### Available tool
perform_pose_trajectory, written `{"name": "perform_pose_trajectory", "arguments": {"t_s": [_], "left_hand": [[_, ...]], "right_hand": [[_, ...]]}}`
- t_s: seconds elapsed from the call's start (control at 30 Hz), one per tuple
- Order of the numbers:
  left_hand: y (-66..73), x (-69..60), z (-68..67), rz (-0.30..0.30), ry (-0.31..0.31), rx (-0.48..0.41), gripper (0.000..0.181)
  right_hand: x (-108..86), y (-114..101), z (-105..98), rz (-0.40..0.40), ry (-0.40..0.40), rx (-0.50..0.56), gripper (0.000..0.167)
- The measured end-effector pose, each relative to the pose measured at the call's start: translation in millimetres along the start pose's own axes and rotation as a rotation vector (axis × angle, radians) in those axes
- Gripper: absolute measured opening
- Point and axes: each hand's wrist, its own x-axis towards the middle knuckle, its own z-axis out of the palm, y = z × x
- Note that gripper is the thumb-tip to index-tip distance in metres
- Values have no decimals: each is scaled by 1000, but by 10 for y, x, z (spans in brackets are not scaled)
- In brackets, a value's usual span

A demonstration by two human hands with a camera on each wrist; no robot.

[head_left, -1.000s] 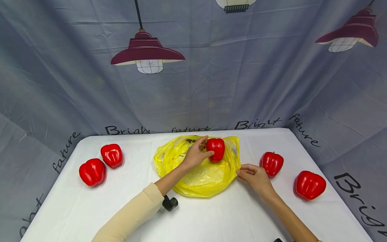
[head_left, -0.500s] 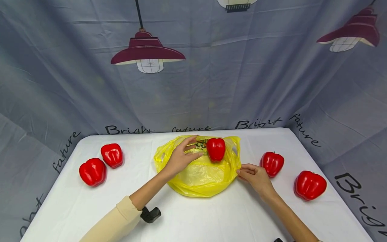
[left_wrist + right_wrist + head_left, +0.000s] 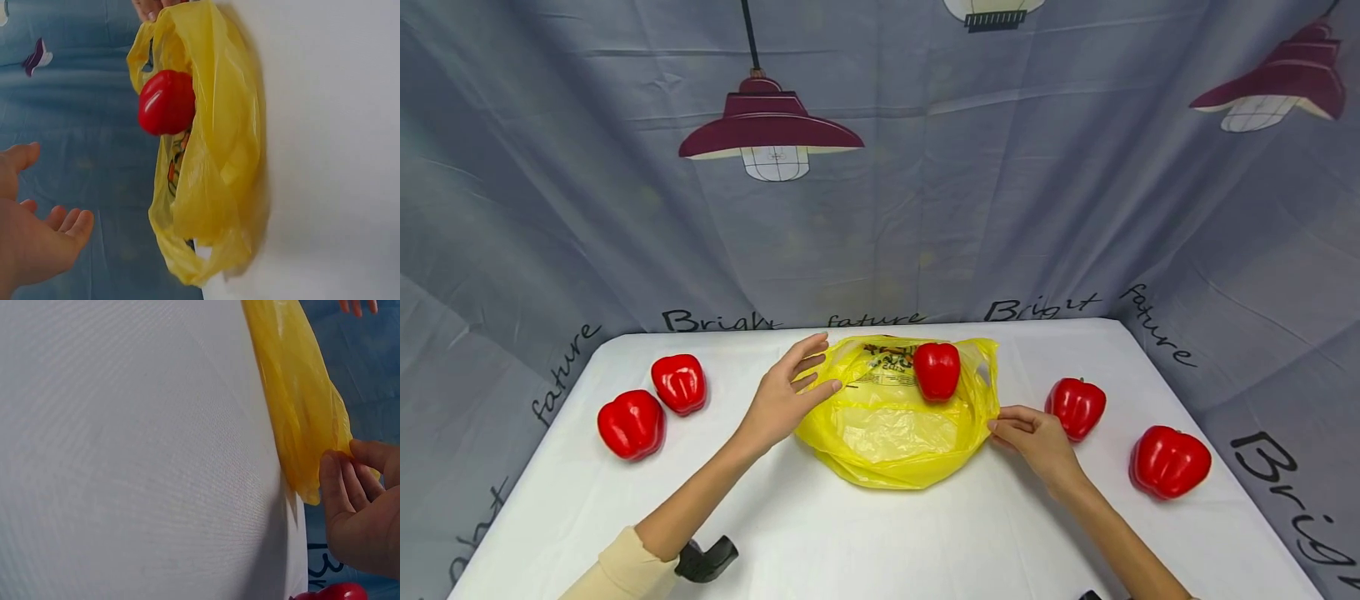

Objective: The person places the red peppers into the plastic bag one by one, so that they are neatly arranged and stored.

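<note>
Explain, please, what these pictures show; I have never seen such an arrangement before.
There is no machine: a person works with a bare left hand and a bare right hand. The wide view comes from the head, looking forward and down; the two others, from the wrists, look turned sideways.

On a white-clothed table lies a crumpled yellow plastic bag, with a glossy red bell pepper at its opening. Two more red peppers lie to the left, two to the right.

The right hand pinches the bag's edge; the left hand hovers by the bag's left end, holding nothing.
</note>
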Motion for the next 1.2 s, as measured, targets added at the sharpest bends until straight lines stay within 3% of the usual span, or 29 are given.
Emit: {"name": "perform_pose_trajectory", "arguments": {"t_s": [0.3, 0.5, 0.83, 1.0, 1.2], "left_hand": [[-47, -272, -436, -31, 110, 42, 67], [-57, -431, -806, -38, 206, 138, 70], [-152, -712, -1354, -149, 378, 306, 70], [-260, -842, -1551, -190, 413, 363, 67], [-434, -1001, -1740, -305, 423, 412, 70]], "right_hand": [[0, 4, -18, -3, 0, 1, 39], [-6, 7, -25, 2, 0, -5, 39], [-1, 16, -6, 3, -16, 6, 39], [5, 23, -8, 12, -8, 13, 39], [-14, 36, -16, 12, -3, 5, 40]]}}
